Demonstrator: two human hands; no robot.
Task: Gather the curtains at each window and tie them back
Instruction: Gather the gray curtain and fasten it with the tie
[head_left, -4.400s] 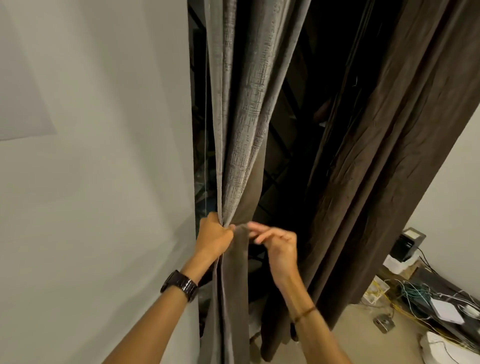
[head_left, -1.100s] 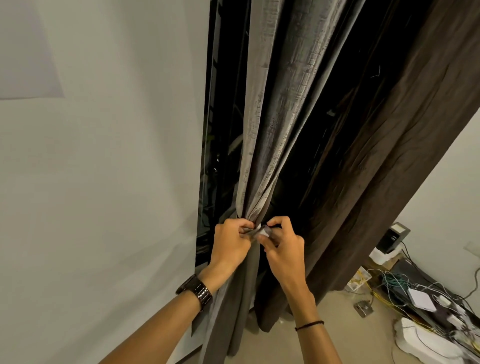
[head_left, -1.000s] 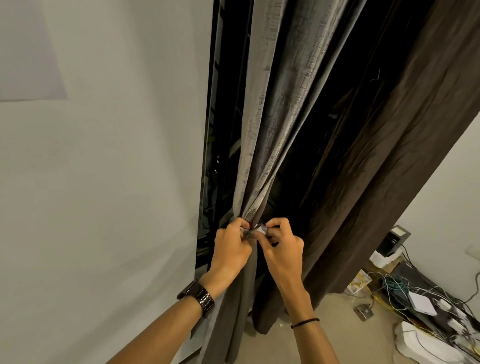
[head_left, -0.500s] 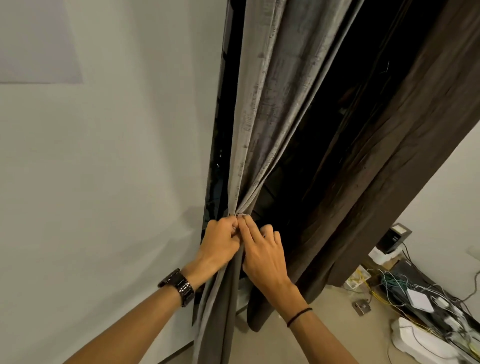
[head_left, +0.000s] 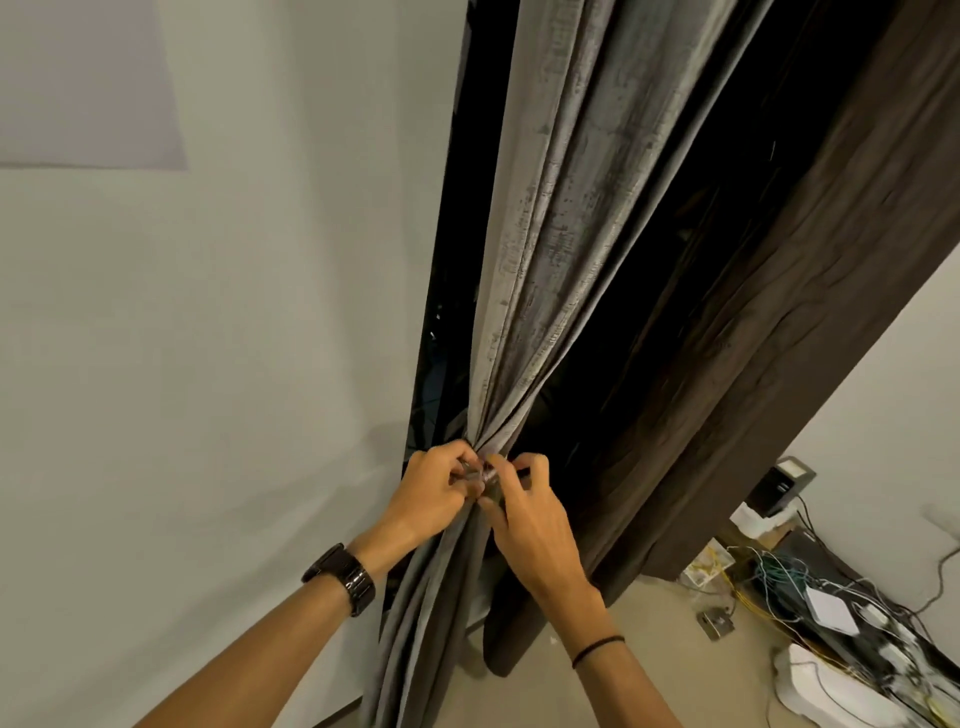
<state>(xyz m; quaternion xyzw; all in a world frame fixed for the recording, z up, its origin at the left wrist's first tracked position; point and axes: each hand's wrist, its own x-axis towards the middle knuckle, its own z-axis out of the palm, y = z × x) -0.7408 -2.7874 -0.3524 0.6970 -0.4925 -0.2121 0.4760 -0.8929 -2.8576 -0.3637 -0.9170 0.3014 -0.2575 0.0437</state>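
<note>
A grey curtain (head_left: 561, 218) hangs beside the dark window and is drawn into a tight bunch at waist height. A narrow grey tie-back (head_left: 485, 474) wraps that bunch. My left hand (head_left: 434, 496) pinches the tie's left end against the gathered cloth. My right hand (head_left: 527, 517) pinches the tie's right end, its fingertips meeting the left hand's. A dark brown curtain (head_left: 753, 338) hangs loose to the right, reaching the floor. How the tie's ends are joined is hidden by my fingers.
A white wall (head_left: 208, 338) fills the left. On the floor at the right lie tangled cables (head_left: 779, 577), a small white box (head_left: 831, 608), a white device (head_left: 821, 691) and a dark box (head_left: 779, 486) against the wall.
My right hand lay flat on the bunch half a second ago; now its fingers are curled and pinch the tie again. The view has shifted slightly.
</note>
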